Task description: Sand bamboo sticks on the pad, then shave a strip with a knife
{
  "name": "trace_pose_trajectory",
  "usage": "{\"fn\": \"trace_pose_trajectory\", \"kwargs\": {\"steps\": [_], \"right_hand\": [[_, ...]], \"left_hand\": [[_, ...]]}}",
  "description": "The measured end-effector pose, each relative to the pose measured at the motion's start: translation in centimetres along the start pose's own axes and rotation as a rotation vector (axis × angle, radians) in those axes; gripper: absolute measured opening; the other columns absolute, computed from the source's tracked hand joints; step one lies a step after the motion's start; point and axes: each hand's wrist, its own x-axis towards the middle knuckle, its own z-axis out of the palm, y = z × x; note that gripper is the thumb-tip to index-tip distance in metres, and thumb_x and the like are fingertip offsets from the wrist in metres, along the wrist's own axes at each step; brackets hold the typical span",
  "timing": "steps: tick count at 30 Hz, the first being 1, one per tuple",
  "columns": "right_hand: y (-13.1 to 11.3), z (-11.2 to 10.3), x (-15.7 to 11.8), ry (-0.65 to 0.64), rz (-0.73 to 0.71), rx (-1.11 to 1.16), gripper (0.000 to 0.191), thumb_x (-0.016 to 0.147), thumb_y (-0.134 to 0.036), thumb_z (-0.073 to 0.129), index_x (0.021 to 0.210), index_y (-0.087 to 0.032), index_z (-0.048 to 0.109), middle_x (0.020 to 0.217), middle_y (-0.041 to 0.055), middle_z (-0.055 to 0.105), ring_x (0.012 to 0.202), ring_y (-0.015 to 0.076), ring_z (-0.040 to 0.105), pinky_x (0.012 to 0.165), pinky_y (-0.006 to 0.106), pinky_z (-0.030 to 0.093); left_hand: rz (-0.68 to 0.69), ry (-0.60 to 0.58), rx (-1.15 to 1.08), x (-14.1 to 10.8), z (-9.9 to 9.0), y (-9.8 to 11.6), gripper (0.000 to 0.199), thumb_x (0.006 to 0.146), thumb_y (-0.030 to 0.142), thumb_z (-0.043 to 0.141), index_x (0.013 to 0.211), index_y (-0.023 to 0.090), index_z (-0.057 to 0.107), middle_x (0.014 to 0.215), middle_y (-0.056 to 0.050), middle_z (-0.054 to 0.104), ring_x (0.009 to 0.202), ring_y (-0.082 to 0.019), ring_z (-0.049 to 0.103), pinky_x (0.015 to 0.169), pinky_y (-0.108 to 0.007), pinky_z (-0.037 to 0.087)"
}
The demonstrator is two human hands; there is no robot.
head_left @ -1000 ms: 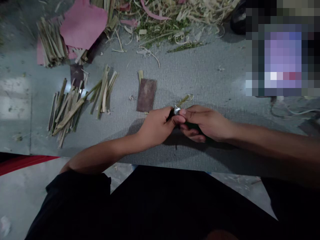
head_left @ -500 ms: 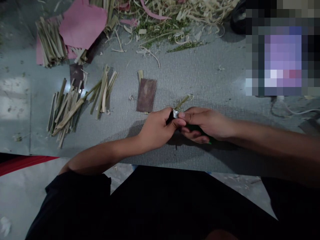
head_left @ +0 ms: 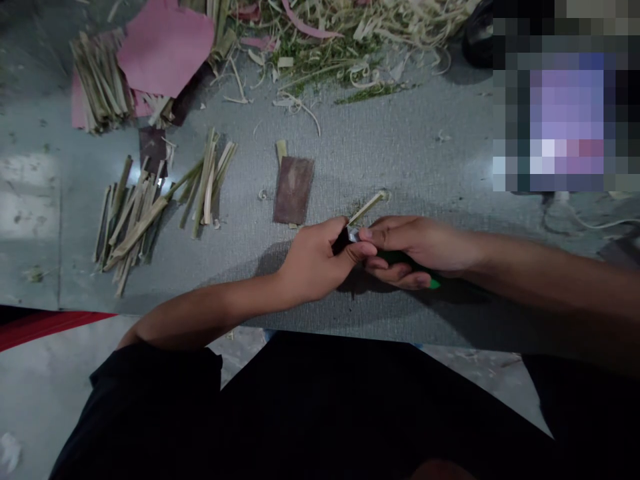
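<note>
My left hand (head_left: 314,263) is closed, with a dark patch, perhaps a finger cover, beside the thumb. A thin, pale green plant strip (head_left: 367,208) sticks out beyond its fingertips; the near part is hidden. My right hand (head_left: 427,243) is wrapped round a green-handled knife (head_left: 354,235), whose silvery blade lies against the strip by my left thumb. The knife's green end shows under my right little finger. Both hands meet just above the table (head_left: 425,153). Left of them lies a brown rectangle like sandpaper (head_left: 293,190), over another strip.
Cut plant strips (head_left: 140,227) lie in loose groups at the left. A bundle (head_left: 103,83) rests near pink paper (head_left: 167,47). Pale and green shavings (head_left: 345,47) heap along the back. A black object (head_left: 477,37) stands back right, beside a blurred-out area. The table's front edge runs by my lap.
The strip has turned and now shows a pale, straight face. The knife and my right hand have shifted slightly right and down, with more of the green end showing.
</note>
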Motion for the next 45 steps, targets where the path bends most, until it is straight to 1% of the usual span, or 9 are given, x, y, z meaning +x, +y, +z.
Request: {"fn": "trace_pose_trajectory", "kwargs": {"steps": [7, 10, 12, 17, 23, 32, 39, 43, 45], "right_hand": [[-0.5, 2.2, -0.4, 0.198, -0.082, -0.016, 0.063, 0.108, -0.072, 0.081, 0.078, -0.022, 0.057, 0.056, -0.0068, 0.044, 0.037, 0.0077, 0.039, 0.034, 0.02, 0.03], [-0.6, 2.5, -0.6, 0.236, -0.109, 0.003, 0.062, 0.109, -0.071, 0.079, 0.08, -0.022, 0.056, 0.057, -0.0071, 0.044, 0.039, 0.0072, 0.039, 0.036, 0.019, 0.032], [-0.5, 2.0, -0.6, 0.181, -0.092, 0.0, 0.062, 0.11, -0.072, 0.077, 0.079, -0.022, 0.056, 0.057, -0.0072, 0.044, 0.037, 0.0075, 0.038, 0.035, 0.019, 0.031], [-0.3, 0.1, -0.2, -0.049, 0.005, 0.02, 0.061, 0.109, -0.072, 0.078, 0.08, -0.023, 0.056, 0.054, -0.0078, 0.043, 0.032, 0.0087, 0.036, 0.031, 0.022, 0.029], [-0.5, -0.3, -0.3, -0.101, 0.029, 0.019, 0.057, 0.11, -0.072, 0.079, 0.087, -0.025, 0.058, 0.056, -0.0086, 0.045, 0.032, 0.0088, 0.033, 0.03, 0.022, 0.028], [-0.4, 0.8, -0.3, 0.029, -0.101, 0.0, 0.06, 0.099, -0.073, 0.091, 0.087, -0.024, 0.06, 0.062, -0.0074, 0.052, 0.038, 0.0078, 0.036, 0.03, 0.021, 0.03], [-1.0, 1.6, -0.7, 0.151, -0.096, -0.103, 0.064, 0.107, -0.078, 0.081, 0.084, -0.023, 0.058, 0.058, -0.0075, 0.045, 0.04, 0.0088, 0.04, 0.035, 0.021, 0.032], [-1.2, 1.5, -0.9, 0.215, -0.096, -0.117, 0.065, 0.109, -0.077, 0.078, 0.08, -0.023, 0.057, 0.058, -0.0068, 0.044, 0.04, 0.0088, 0.04, 0.037, 0.022, 0.034], [-1.3, 1.5, -1.0, 0.244, -0.133, -0.115, 0.064, 0.11, -0.076, 0.076, 0.08, -0.023, 0.058, 0.058, -0.0064, 0.044, 0.04, 0.009, 0.04, 0.037, 0.022, 0.034]], "left_hand": [[0.01, 0.002, -0.007, 0.3, -0.1, -0.3, 0.074, 0.11, 0.093, 0.059, 0.081, 0.025, 0.057, 0.072, 0.001, 0.064, 0.069, -0.018, 0.059, 0.064, -0.033, 0.044], [0.006, 0.004, -0.012, 0.4, -0.2, -0.2, 0.075, 0.11, 0.094, 0.058, 0.081, 0.025, 0.059, 0.072, 0.0, 0.065, 0.069, -0.018, 0.059, 0.063, -0.033, 0.043], [-0.001, 0.005, -0.017, 0.3, -0.2, -0.1, 0.076, 0.109, 0.095, 0.058, 0.082, 0.025, 0.058, 0.072, 0.001, 0.064, 0.068, -0.017, 0.058, 0.062, -0.033, 0.042], [-0.01, 0.019, -0.003, -0.2, 0.1, 0.1, 0.077, 0.104, 0.097, 0.066, 0.081, 0.025, 0.053, 0.069, 0.003, 0.059, 0.065, -0.015, 0.055, 0.059, -0.032, 0.037], [-0.021, 0.0, -0.024, -0.6, 0.4, -0.1, 0.075, 0.102, 0.096, 0.07, 0.085, 0.025, 0.055, 0.07, 0.003, 0.061, 0.065, -0.015, 0.053, 0.06, -0.031, 0.037], [-0.026, 0.003, -0.062, -0.2, 0.4, -0.3, 0.071, 0.105, 0.089, 0.073, 0.084, 0.025, 0.054, 0.072, 0.003, 0.061, 0.068, -0.016, 0.057, 0.062, -0.032, 0.04], [-0.035, 0.003, -0.03, 0.0, 0.2, -0.3, 0.066, 0.109, 0.085, 0.071, 0.087, 0.024, 0.059, 0.075, 0.001, 0.065, 0.072, -0.017, 0.06, 0.065, -0.032, 0.043], [-0.031, 0.021, -0.052, 0.3, 0.2, -0.3, 0.072, 0.108, 0.093, 0.064, 0.084, 0.025, 0.059, 0.075, 0.001, 0.065, 0.071, -0.018, 0.059, 0.065, -0.034, 0.044], [-0.028, 0.036, -0.067, 0.5, 0.3, -0.4, 0.075, 0.107, 0.096, 0.062, 0.082, 0.025, 0.057, 0.074, 0.001, 0.063, 0.07, -0.018, 0.058, 0.063, -0.034, 0.043]]}}
